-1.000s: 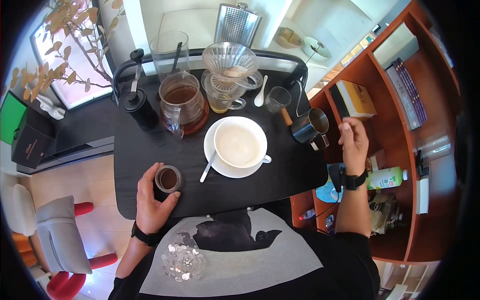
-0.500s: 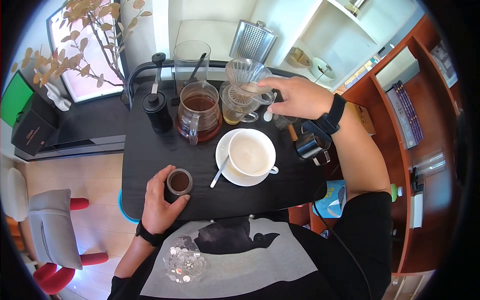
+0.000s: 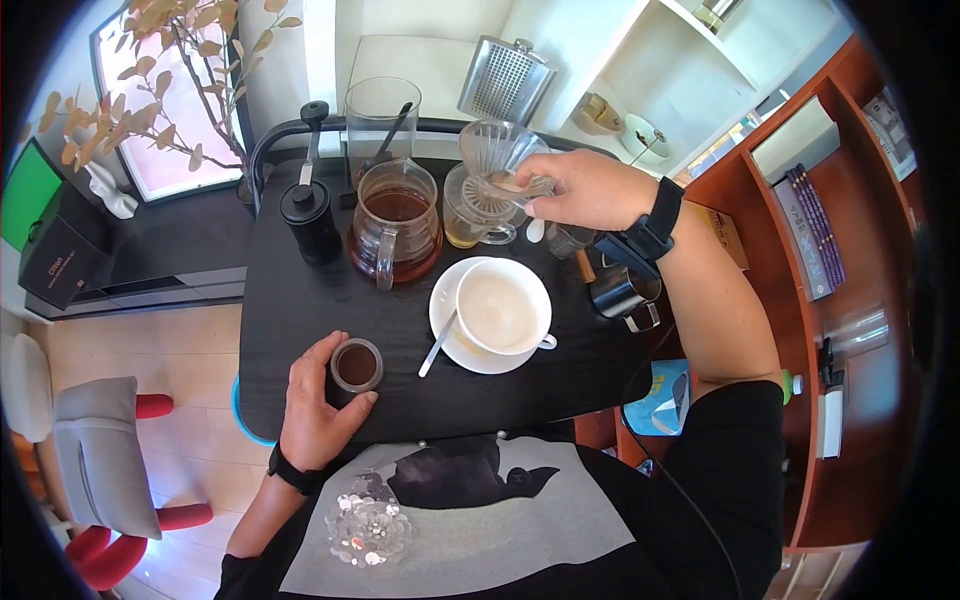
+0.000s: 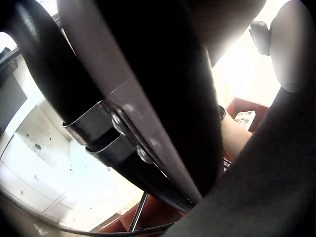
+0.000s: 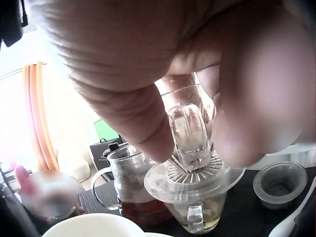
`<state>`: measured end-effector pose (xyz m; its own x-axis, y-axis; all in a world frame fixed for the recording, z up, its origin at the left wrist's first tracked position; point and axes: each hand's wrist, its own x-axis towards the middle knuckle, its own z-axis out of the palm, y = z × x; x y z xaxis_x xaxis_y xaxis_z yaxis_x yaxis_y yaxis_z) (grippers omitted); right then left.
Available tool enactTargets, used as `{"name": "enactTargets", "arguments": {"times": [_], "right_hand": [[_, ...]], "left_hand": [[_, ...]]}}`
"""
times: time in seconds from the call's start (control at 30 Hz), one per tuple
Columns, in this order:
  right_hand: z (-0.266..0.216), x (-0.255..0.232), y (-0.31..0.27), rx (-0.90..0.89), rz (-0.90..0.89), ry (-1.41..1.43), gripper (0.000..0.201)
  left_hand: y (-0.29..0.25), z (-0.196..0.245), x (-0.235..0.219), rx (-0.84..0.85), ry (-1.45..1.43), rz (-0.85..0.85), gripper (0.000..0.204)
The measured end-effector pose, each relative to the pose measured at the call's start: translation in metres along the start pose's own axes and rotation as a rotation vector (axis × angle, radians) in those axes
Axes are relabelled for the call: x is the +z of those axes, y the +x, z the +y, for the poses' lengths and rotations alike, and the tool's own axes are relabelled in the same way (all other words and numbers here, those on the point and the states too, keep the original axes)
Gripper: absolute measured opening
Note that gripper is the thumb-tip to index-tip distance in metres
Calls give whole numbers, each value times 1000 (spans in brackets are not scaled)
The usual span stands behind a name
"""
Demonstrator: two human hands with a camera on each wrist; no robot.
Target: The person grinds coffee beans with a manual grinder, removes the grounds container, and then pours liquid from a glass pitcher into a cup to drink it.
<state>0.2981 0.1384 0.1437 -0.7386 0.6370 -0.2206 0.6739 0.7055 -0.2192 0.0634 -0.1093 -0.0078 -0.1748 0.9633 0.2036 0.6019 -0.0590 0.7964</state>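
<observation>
My right hand pinches the handle of a clear ribbed coffee dripper; in the right wrist view the clear handle shows between thumb and fingers. The dripper is above a glass cup with a little yellowish liquid. At the table's front left, my left hand curls thumb and fingers round a small round jar with dark brown contents. A glass coffee server with brown liquid stands left of the dripper. The left wrist view does not show the left hand's fingers.
A white cup of pale liquid sits on a saucer with a spoon. A black hand grinder and tall glass stand at the back left. A steel pitcher is at the right, beside a wooden shelf.
My right hand has come from beside the shelf at the right to the dripper and taken its handle. The dripper has since shifted and tilted slightly. My left hand stays at the jar.
</observation>
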Motion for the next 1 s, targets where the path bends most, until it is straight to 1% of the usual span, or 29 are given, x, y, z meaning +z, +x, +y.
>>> {"name": "enactTargets", "arguments": {"times": [0.07,0.13,0.27,0.33,0.53,0.57,0.63,0.67,0.73,0.77,0.83,1.0], "right_hand": [[-1,0,-1,6,10,1,29],[-4,-2,-2,69,-3,68,29],[-1,1,0,22,29,119,22],[-12,-4,-2,180,-43,197,19],[-9,-3,-3,217,-42,239,20],[-7,-1,-2,217,-42,239,20],[-2,5,-2,95,62,244,20],[-3,5,-2,95,61,244,20],[-5,5,-3,165,29,293,20],[-5,4,-4,165,29,292,20],[-3,2,-5,165,-31,401,25],[-8,-8,-11,162,-95,492,26]], "left_hand": [[0,-1,1,2,2,-1,67],[0,-1,1,10,-4,6,68],[0,-3,2,3,-4,5,68],[0,-3,2,8,-11,10,68],[0,-1,1,9,-8,14,67],[0,-1,1,9,-9,14,67],[0,-2,1,11,-4,13,67],[0,-2,2,10,-4,13,67],[-1,-2,2,13,-3,16,67],[-1,-2,2,12,-3,17,67],[-1,-2,2,14,-10,20,67],[0,-2,2,13,-4,14,66]]}}
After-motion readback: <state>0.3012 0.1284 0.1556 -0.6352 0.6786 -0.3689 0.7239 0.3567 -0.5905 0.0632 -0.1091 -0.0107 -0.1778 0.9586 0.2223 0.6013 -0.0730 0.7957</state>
